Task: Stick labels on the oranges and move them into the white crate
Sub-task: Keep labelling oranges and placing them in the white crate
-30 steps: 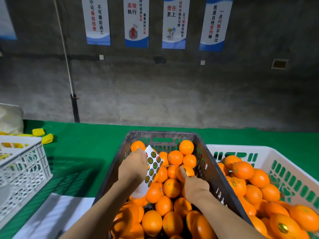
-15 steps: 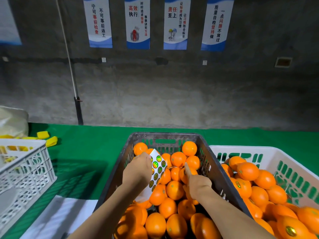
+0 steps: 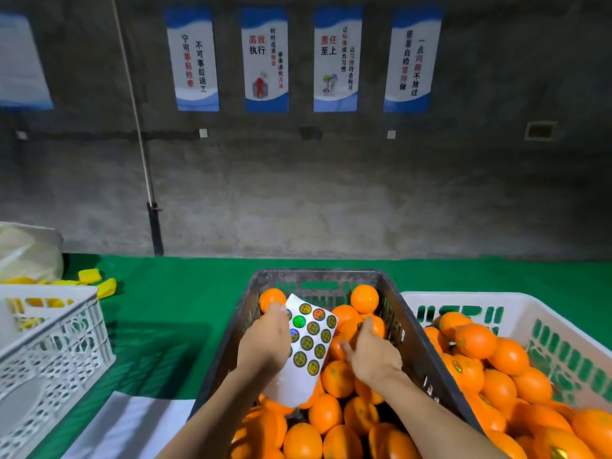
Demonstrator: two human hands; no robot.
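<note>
Since 0.5 s ago the white sheet of round stickers (image 3: 309, 339) has turned more face-on, w/ more rows showing, & the right grip (image 3: 374, 357) has spread its thumb toward it. The left grip (image 3: 265, 339) pinches the sheet's left edge; the sheet hangs just right of it. The right grip sits just right of the sheet, forefinger tip on a loose orange (image 3: 379, 327). Its other fingers are hidden, so can't tell if it holds anything. Both grips are over the dark grey plastic crate (image 3: 318, 276), w/ heaped oranges (image 3: 337, 379) beneath. The white plastic crate (image 3: 463, 298), stickered oranges (image 3: 477, 341) inside, stands just right of the right grip. The green tabletop (image 3: 185, 293) lies left of the left grip.
</note>
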